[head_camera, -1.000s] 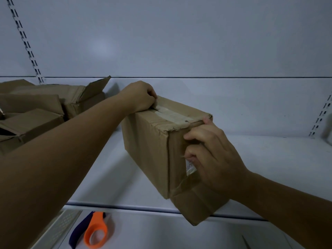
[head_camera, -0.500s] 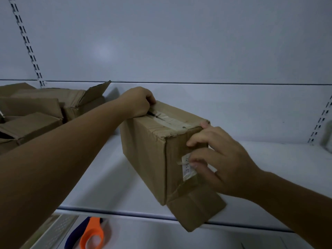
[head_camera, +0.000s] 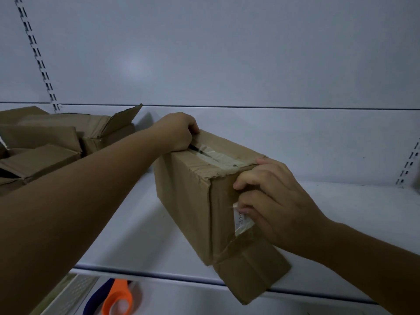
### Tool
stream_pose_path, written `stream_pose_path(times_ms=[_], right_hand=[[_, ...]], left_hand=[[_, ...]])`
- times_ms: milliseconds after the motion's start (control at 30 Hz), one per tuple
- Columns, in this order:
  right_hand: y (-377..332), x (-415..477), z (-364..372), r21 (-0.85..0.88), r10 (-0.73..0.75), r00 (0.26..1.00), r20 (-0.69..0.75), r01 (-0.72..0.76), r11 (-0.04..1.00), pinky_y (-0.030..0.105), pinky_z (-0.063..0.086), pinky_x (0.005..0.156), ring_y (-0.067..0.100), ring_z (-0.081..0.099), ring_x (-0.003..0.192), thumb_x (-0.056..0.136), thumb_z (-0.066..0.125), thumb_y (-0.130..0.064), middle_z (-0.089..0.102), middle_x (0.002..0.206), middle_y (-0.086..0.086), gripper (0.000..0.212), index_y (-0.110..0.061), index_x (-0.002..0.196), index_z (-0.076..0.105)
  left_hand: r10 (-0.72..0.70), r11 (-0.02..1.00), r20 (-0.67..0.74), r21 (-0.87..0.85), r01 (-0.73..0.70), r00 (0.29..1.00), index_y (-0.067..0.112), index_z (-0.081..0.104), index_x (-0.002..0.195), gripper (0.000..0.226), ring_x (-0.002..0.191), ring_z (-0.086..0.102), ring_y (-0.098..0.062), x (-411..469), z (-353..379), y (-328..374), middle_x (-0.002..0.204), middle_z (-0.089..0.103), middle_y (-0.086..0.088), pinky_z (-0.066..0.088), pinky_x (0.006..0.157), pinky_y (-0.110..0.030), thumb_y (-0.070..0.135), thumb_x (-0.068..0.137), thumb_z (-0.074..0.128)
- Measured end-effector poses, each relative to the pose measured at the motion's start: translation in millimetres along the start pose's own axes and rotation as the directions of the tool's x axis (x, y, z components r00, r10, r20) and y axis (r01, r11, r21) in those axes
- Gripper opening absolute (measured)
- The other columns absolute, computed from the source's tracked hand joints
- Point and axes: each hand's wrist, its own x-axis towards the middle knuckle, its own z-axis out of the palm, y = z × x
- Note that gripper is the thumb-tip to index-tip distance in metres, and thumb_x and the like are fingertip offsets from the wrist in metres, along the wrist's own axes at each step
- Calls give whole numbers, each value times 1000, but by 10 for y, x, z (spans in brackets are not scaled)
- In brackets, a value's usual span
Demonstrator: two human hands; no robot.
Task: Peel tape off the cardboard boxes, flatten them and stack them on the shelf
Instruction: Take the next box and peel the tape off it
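The cardboard box [head_camera: 188,205] is sitting on the shelf [head_camera: 341,212], near end overhanging the edge; its clear tape [head_camera: 223,156] is running lengthwise along the top seam and down the near face; the right hand [head_camera: 272,201] is pinching that near tail; the left hand [head_camera: 177,130] is curling on the far top edge, possibly catching tape too, fingertips hidden.

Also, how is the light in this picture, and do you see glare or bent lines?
Head view: dim, bluish light; a soft glare spot on the wall; weak glints on the tape across the box; the rail at left leans and curves from the wide lens.
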Motion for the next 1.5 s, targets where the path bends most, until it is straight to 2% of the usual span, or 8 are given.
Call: stream_pose_path(times_ms=[167, 333, 700, 867, 1067, 1200, 1300, 1500], right_hand=[[45, 117, -141, 100, -47, 991, 122, 35, 994, 42, 47, 86, 14, 50, 90, 96, 36, -24, 70, 87, 11, 42, -7, 76, 69], [107, 402, -382, 186, 107, 945, 309, -170, 968, 14, 37, 50, 10, 51, 60, 93, 37, -30, 63, 65, 4, 40, -9, 69, 61], [386, 600, -457, 432, 102, 877, 470, -329, 840, 20, 46, 61, 8, 56, 72, 86, 44, -34, 60, 74, -12, 9, -41, 81, 46], [412, 568, -409, 599, 207, 842, 499, -507, 620, 21, 51, 60, 9, 61, 69, 80, 54, -30, 64, 77, -5, 5, -33, 78, 57], [594, 839, -304, 639, 59, 700, 712, -680, 359, 10, 42, 47, 3, 58, 52, 74, 64, -6, 67, 61, -2, 21, -25, 66, 67], [677, 938, -206, 606, -45, 624, 780, -735, 304, 10, 40, 43, 3, 53, 44, 72, 61, -3, 67, 57, -2, 22, -21, 62, 68], [720, 929, -166, 623, -73, 629, 774, -736, 264, 10, 41, 45, 2, 54, 42, 74, 63, -7, 67, 59, -3, 18, -23, 66, 69], [807, 878, -104, 702, -64, 704, 707, -689, 180, 14, 46, 49, 6, 59, 46, 75, 64, -11, 67, 66, -5, 14, -23, 71, 68]], left_hand=[[6, 1000, 12, 13, -6, 1000, 17, 61, 117, 40, 113, 51, -24, 7, -3, -10, 125, 56, -7, 41, 90, -29, -3, 86, 46], [23, 999, 19, 30, -24, 1000, 17, 60, 118, 38, 112, 51, -23, 5, 2, -6, 126, 55, -7, 38, 86, -27, -1, 86, 47], [50, 994, 25, 98, -52, 998, 16, 58, 118, 37, 112, 50, -25, 27, 2, -15, 126, 54, -7, 42, 92, -32, 1, 86, 49], [56, 994, 12, 98, -57, 998, 17, 59, 118, 38, 112, 50, -25, 55, 24, -45, 126, 54, -7, 43, 92, -33, 1, 85, 48], [165, 978, -112, 146, -149, 980, 19, 63, 112, 28, 97, 56, -20, 34, 28, -30, 118, 63, -5, 39, 75, -26, 14, 89, 49], [183, 894, -504, -273, -356, 844, 19, 68, 97, 18, 72, 59, -5, -282, -61, 123, 88, 71, 3, 41, 63, -9, 18, 92, 52], [192, 644, -368, -652, -400, 910, 14, 69, 84, 34, 62, 64, -9, -659, -139, 321, 68, 70, -2, 50, 56, -19, 38, 91, 47], [240, 732, -37, -650, -206, 970, 22, 58, 87, 54, 79, 69, -22, -956, -118, 394, 85, 71, -3, 58, 74, -45, 54, 47, 76]])
